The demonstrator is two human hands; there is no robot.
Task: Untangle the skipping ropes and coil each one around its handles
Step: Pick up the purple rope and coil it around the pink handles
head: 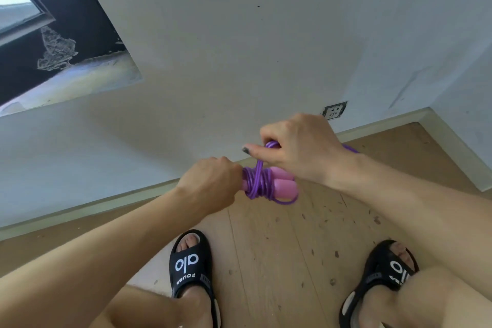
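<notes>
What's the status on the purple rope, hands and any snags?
Left hand grips pink handles. Right hand pinches the purple rope, mid-wrap. Several turns already coiled round handles; short loose loop underneath. No other rope in view, nothing obstructing.

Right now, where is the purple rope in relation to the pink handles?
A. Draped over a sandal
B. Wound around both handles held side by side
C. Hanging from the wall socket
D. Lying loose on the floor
B: the purple rope wraps in several turns around the two pink handles, which the left hand grips while the right hand holds a loop.
</notes>
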